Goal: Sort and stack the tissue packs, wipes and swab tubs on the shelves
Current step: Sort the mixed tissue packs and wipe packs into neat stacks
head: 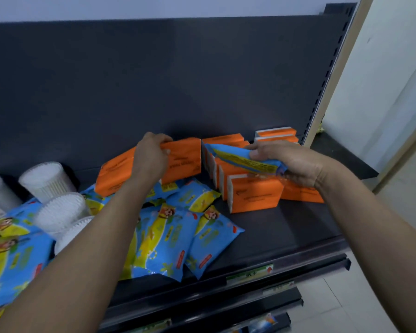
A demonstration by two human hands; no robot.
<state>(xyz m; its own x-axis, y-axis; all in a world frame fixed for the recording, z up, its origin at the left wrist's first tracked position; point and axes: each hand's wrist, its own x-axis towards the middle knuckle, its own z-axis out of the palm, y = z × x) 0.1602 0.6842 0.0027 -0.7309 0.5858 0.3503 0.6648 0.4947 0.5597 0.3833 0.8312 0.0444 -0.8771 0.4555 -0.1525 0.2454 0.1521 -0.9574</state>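
My left hand (151, 157) grips the top edge of an orange tissue pack (185, 159) that leans at the back of the dark shelf (298, 227). Beside it leans another orange pack (113, 176). My right hand (288, 159) holds a blue wipes pack (240, 157) above a row of upright orange tissue packs (255, 195). More orange packs (276, 134) are stacked at the back right. Several blue wipes packs (173, 236) lie loose in a heap on the shelf's middle and left. Clear swab tubs (46, 181) stand at the left.
A dark back panel (154, 80) rises behind the shelf, with a slotted upright (327, 75) at its right end. Price labels (250, 273) run along the shelf's front rail. Lower shelves (226, 313) show below, and a tiled floor (346, 308) lies at the right.
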